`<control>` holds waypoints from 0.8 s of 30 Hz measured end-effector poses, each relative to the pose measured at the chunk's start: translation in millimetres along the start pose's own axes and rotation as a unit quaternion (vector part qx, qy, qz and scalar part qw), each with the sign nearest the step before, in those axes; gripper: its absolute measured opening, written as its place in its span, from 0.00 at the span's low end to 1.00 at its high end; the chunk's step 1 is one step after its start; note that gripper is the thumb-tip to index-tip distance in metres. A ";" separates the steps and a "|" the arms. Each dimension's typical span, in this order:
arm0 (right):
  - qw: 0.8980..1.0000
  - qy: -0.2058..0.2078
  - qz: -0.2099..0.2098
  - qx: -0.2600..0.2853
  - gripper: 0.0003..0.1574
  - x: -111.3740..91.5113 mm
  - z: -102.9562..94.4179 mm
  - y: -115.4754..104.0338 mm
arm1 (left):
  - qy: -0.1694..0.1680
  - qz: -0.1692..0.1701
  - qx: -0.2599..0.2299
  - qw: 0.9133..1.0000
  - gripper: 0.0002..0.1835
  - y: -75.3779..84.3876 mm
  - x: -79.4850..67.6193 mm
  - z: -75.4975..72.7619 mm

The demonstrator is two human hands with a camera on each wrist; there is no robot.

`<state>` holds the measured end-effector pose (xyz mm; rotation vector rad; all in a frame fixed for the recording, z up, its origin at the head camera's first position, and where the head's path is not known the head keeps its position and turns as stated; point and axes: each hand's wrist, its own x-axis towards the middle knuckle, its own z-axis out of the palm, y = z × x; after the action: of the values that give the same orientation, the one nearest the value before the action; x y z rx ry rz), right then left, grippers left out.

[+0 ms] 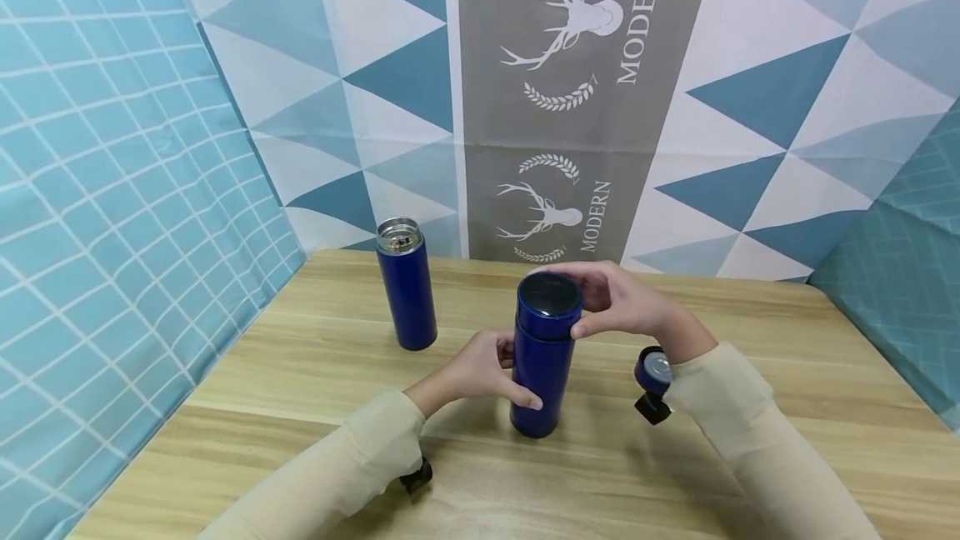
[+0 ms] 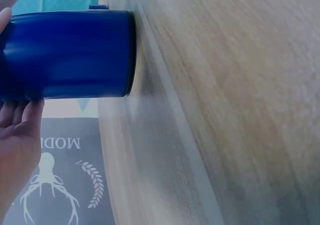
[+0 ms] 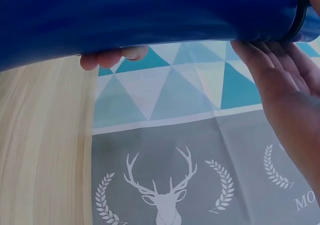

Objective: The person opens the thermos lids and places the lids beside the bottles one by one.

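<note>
Both hands are on a dark blue thermos [image 1: 542, 382] that stands upright on the table, its blue lid with a glossy black top [image 1: 550, 295] seated on it. My left hand [image 1: 487, 367] grips the body from the left, thumb across the front. Up at the lid, my right hand [image 1: 611, 298] holds it from the right and behind, thumb at the seam below. In the right wrist view, fingertips of the left hand [image 3: 111, 58] show under the thermos body. A second blue thermos [image 1: 408, 294] stands lidless at the back left, its steel mouth showing.
A loose blue lid [image 1: 654, 368] with a grey inner face lies right of the held thermos, partly behind the right cuff. The wooden table [image 1: 300, 407] meets a patterned cloth backdrop [image 1: 555, 190] at the back and a blue checked cloth [image 1: 112, 190] at left.
</note>
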<state>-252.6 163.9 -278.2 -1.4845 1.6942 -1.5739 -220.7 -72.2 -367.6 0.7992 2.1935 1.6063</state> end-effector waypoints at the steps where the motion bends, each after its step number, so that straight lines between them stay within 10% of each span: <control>1: 1.000 -0.005 -0.003 0.004 0.44 0.2 -1.0 0.1 | 0.000 -0.002 0.001 1.000 0.33 0.6 0.5 -0.1; 24: 0.995 -0.032 0.000 0.092 0.44 -3.1 -4.7 13.6 | 0.010 -0.001 -0.001 1.000 0.32 0.8 -0.2 4.1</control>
<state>-261.2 166.2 -290.0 -1.4275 1.4710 -1.6166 -218.1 -69.0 -368.2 0.7830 2.2044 1.6226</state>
